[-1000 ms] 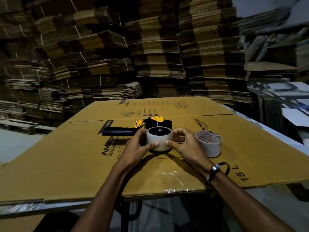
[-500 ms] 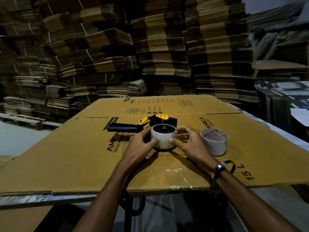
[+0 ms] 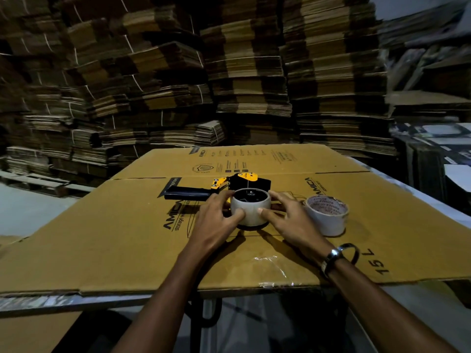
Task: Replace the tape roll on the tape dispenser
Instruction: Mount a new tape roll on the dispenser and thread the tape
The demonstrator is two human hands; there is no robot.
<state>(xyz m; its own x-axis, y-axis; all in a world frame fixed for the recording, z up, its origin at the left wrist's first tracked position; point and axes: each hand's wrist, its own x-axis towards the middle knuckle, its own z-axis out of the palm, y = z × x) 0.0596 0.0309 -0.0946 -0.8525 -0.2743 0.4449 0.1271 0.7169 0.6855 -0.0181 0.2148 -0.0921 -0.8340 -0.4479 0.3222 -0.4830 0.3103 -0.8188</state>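
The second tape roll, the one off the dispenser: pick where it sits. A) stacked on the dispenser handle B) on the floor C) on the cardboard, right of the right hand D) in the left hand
C: the loose tape roll stands on the cardboard sheet just right of the right hand, untouched, while both hands grip the roll on the dispenser.

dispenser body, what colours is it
Black with yellow parts on the dispenser, seen in the head view.

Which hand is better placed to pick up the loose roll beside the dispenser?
Right. The right hand lies next to the loose roll; the left hand is across the mounted roll.
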